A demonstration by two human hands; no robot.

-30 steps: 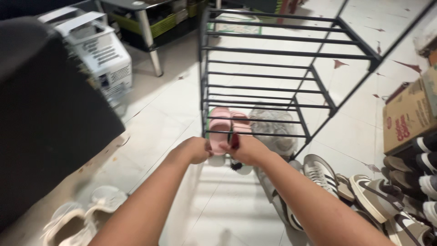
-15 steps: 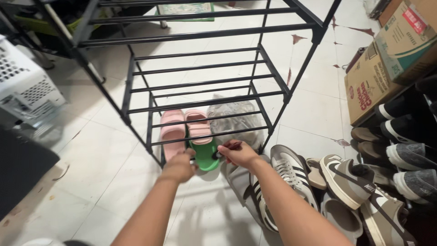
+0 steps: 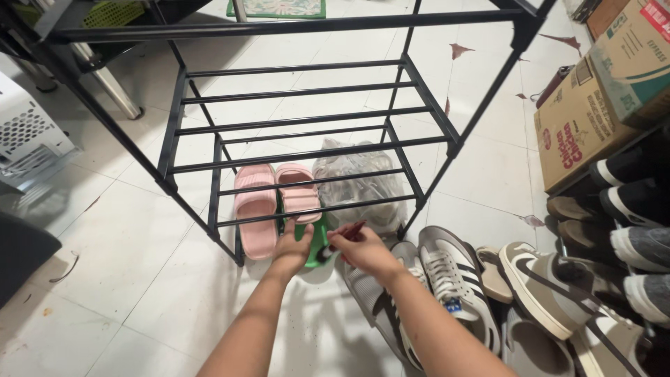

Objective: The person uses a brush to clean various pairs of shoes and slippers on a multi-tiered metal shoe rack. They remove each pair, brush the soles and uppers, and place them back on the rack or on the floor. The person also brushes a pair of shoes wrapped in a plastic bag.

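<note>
Pale glossy floor tiles (image 3: 125, 279) fill the room, and a black metal shoe rack of thin horizontal bars (image 3: 307, 119) stands on them at twelve o'clock. Under its lowest bars lies a pair of pink foam slides (image 3: 255, 209), with a crumpled clear plastic bag (image 3: 359, 178) at their three o'clock. At the rack's six o'clock edge both hands close on a green foam slide (image 3: 317, 241): the left hand (image 3: 293, 244) grips its near end, and the right hand (image 3: 363, 251) pinches its side, fingers curled tight. White sneakers with dark stripes (image 3: 447, 279) lie at the right hand's four o'clock, beside grey-and-brown sneakers (image 3: 551, 286). Brown cardboard boxes (image 3: 593, 105) sit at two o'clock.
</note>
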